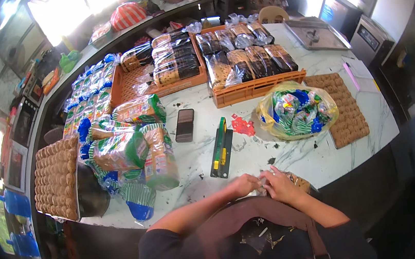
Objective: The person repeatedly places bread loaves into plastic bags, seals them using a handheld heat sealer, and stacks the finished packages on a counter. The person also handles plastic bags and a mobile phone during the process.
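Note:
Close to my body at the table's near edge, a bagged loaf (301, 182) in clear, brown and black wrapping lies partly behind my right forearm. My left hand (247, 184) is closed in a pinch on the gathered clear plastic at the bag's left end. Beside it my right hand (277, 182) is also closed on that plastic, fingertips nearly meeting the left ones. Just beyond the hands sits a long green and black bag-neck sealer (221, 151), apart from both. Scraps of red tape (242, 125) lie right of it.
Green-and-blue bagged loaves (119, 151) are piled at left. Orange crates (257, 91) of brown-and-black bagged loaves stand at the back. A yellow plastic bag (296, 111) full of wrappers, trays of brown buns (344, 112) and a phone (185, 125) are on the table. A metal tray (317, 33) rests far right.

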Demonstrator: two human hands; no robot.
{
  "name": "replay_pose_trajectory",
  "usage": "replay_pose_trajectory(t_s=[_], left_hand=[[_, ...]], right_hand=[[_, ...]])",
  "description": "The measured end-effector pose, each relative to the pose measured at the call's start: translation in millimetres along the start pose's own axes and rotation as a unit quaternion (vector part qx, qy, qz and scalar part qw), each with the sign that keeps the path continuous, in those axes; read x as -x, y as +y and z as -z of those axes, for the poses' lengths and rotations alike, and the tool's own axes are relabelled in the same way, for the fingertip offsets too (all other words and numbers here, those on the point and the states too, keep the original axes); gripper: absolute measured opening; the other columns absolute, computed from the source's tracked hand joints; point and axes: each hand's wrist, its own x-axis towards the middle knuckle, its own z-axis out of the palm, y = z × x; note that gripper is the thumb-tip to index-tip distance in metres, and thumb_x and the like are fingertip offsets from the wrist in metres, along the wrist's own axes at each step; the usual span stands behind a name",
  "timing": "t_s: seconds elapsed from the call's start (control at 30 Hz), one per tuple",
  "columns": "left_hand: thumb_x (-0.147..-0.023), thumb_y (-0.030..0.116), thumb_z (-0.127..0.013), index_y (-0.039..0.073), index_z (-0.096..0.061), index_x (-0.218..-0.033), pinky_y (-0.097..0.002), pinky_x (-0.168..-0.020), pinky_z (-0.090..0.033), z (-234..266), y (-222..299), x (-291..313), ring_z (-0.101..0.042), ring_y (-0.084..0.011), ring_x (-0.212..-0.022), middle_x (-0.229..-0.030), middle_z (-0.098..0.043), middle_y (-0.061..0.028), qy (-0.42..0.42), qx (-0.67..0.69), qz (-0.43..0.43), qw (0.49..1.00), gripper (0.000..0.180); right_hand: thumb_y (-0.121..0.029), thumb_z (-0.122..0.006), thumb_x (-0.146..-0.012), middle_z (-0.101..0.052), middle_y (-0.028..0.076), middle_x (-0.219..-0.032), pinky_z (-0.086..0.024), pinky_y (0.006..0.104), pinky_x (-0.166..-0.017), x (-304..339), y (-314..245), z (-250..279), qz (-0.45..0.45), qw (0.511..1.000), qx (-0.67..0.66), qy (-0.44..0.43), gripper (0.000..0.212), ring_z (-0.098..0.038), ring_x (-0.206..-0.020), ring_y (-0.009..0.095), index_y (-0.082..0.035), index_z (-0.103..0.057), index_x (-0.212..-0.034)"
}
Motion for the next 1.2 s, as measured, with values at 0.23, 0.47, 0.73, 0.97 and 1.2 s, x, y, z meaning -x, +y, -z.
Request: replay_pose_trajectory(t_s=[0.23,0.47,0.73,0.97,1.2], left_hand=[[-0.103,0.038,-0.042,0.003,-0.061,-0.111,-0.0374,-0.086,-0.043,2,19,-13,-0.053,-0.0228,-0.095,-0.103,-0.058,-0.0120,-0.044,0.079,-0.029,0.995,0.041],[-0.103,0.036,-0.041,0.001,-0.054,-0.125,-0.0353,-0.096,-0.039,39,108,-8,-0.050,-0.0179,-0.102,-0.115,-0.056,-0.0086,-0.121,0.188,-0.168,0.960,0.043],[-0.102,0.023,-0.044,0.003,-0.057,-0.091,-0.0305,-0.091,-0.041,216,140,88,-0.052,-0.0148,-0.098,-0.102,-0.057,-0.0043,0.291,0.148,-0.250,0.911,0.027],[-0.100,0.018,-0.044,0.004,-0.056,-0.087,-0.0328,-0.078,-0.042,349,120,138,-0.052,-0.0171,-0.082,-0.087,-0.055,-0.0041,0.598,0.296,-0.253,0.701,0.022],[-0.100,0.029,-0.051,0.006,-0.056,-0.089,-0.0288,-0.075,-0.044,532,38,116,-0.049,-0.0122,-0.079,-0.085,-0.052,-0.0010,0.695,0.202,-0.274,0.633,0.025]], right_hand=[[-0.008,-0.069,-0.079,-0.066,0.010,-0.085,-0.032,0.0491,-0.108,9,-15,19,-0.067,0.994,-0.009,0.082,0.035,-0.063,-0.088,0.030,-0.008,-0.057,-0.112],[-0.001,-0.068,-0.077,-0.054,0.010,-0.120,-0.034,0.0359,-0.107,26,-22,79,0.008,0.871,-0.202,0.448,0.059,-0.051,-0.115,0.023,-0.003,-0.045,-0.131],[-0.021,-0.076,-0.076,-0.041,0.020,-0.140,-0.029,0.0404,-0.111,36,107,-28,-0.358,0.859,-0.111,0.348,0.078,-0.042,-0.127,0.031,0.003,-0.038,-0.139],[-0.044,-0.091,-0.054,0.012,0.034,-0.152,-0.011,0.0685,-0.109,-75,73,-126,-0.621,0.782,-0.004,-0.046,0.146,0.014,-0.139,0.055,-0.004,0.012,-0.150],[-0.044,-0.096,-0.044,0.038,0.034,-0.143,-0.008,0.0769,-0.103,-105,50,-132,-0.711,0.701,0.009,-0.056,0.165,0.029,-0.134,0.056,-0.016,0.033,-0.145]])
